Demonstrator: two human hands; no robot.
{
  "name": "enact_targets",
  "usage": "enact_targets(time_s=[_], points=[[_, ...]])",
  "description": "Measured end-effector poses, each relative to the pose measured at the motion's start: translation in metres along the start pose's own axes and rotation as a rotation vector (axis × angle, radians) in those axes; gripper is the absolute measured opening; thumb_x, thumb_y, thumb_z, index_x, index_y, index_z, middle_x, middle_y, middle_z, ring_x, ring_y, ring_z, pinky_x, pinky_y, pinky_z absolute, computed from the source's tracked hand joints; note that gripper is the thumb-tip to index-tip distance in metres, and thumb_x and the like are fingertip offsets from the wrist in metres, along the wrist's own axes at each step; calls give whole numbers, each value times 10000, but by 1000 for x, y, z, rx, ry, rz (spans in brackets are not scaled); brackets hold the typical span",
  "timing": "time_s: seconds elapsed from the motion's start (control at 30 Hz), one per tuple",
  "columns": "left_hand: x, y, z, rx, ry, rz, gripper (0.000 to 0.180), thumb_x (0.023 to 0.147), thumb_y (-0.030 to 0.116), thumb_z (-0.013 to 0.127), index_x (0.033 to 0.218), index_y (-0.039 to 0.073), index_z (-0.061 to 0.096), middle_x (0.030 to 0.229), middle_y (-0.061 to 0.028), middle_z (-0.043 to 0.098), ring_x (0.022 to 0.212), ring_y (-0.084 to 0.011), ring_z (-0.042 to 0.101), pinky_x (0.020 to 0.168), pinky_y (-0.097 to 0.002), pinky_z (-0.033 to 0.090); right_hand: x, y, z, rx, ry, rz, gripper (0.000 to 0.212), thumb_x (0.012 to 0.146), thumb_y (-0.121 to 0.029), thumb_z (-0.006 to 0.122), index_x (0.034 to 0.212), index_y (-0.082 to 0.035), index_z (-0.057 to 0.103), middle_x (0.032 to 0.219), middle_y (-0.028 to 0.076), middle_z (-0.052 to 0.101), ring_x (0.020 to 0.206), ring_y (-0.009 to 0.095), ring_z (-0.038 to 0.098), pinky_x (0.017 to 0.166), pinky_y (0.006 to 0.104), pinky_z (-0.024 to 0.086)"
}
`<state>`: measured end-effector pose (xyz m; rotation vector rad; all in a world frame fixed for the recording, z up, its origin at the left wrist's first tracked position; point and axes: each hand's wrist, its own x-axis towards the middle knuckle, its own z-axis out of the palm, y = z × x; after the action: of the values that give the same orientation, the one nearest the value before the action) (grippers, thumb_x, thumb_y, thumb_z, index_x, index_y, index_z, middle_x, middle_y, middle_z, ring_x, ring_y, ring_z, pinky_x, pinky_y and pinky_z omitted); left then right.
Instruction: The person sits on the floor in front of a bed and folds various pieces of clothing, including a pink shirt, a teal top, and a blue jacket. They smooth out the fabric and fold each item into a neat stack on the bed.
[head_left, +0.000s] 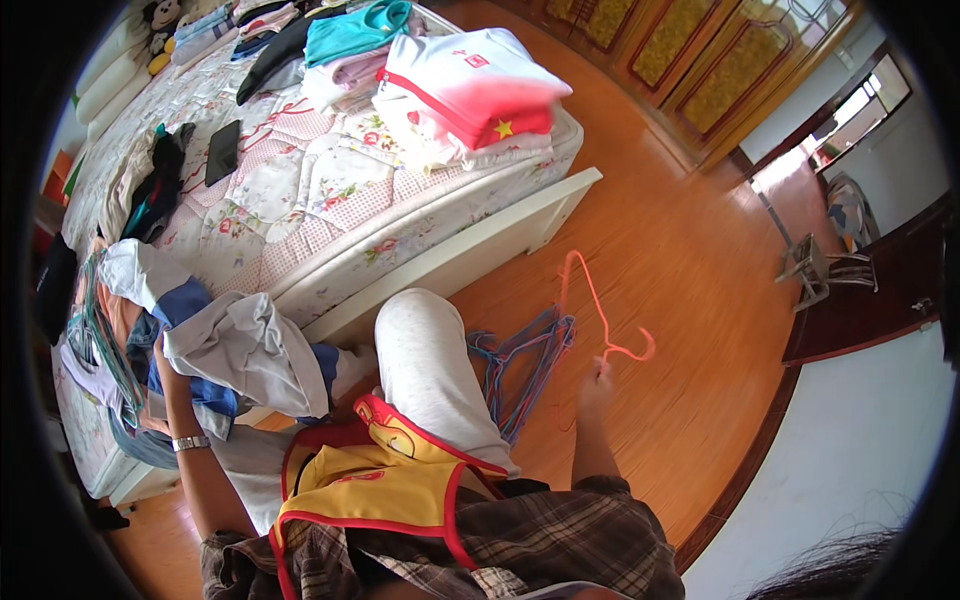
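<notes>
1. From the head view, my only feed, I see the right hand [594, 388] out over the wooden floor [700, 290], its fingers closed on an orange hanger [597, 300] near the hook.
2. The hanger's body reaches up and away from that hand, and its hook curves off to the right.
3. Just left of it, beside the person's right knee [425, 345], I have a bunch of blue and pinkish hangers [528, 362]; I can't tell whether the orange one touches them.
4. The left hand [176, 390], with a silver watch [190, 442] at the wrist, reaches in among grey-and-blue clothes [245, 345] by the bed corner. Cloth hides the fingertips, so I can't tell if they grip anything.
5. Farther up the flowered mattress [335, 185] I make out a dark phone [223, 153], a teal garment [350, 38] on a pile and a folded white-and-red jacket [485, 75].
</notes>
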<state>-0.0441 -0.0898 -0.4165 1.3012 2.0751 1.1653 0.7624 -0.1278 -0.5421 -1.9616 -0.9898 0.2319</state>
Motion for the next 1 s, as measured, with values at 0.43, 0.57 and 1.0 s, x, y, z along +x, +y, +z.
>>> enact_targets(time_s=[0.43,0.57,1.0], points=[[6,-46,0,-69,113,129,417,893,110,565,1269,27,407,1106,-95,551,973,-166,559,856,-301,473,-89,77,147,-671,-883,86,279,872,-221,489,959,-2,638,942,206,641,915,369,617,799,452,483],[-2,-53,-7,79,155,192,358,898,120,561,1229,30,459,1047,-75,573,937,-158,566,824,-311,486,-99,78,170,-684,-1052,0,288,839,-225,512,954,-2,655,989,240,643,956,393,619,836,472,491],[-64,117,52,230,376,278,517,657,71,741,1128,-41,558,998,-131,610,931,-213,571,881,-323,443,-40,-107,84,-158,-1311,-550,343,772,-246,579,1028,-26,644,927,229,659,920,403,623,785,454,485]])
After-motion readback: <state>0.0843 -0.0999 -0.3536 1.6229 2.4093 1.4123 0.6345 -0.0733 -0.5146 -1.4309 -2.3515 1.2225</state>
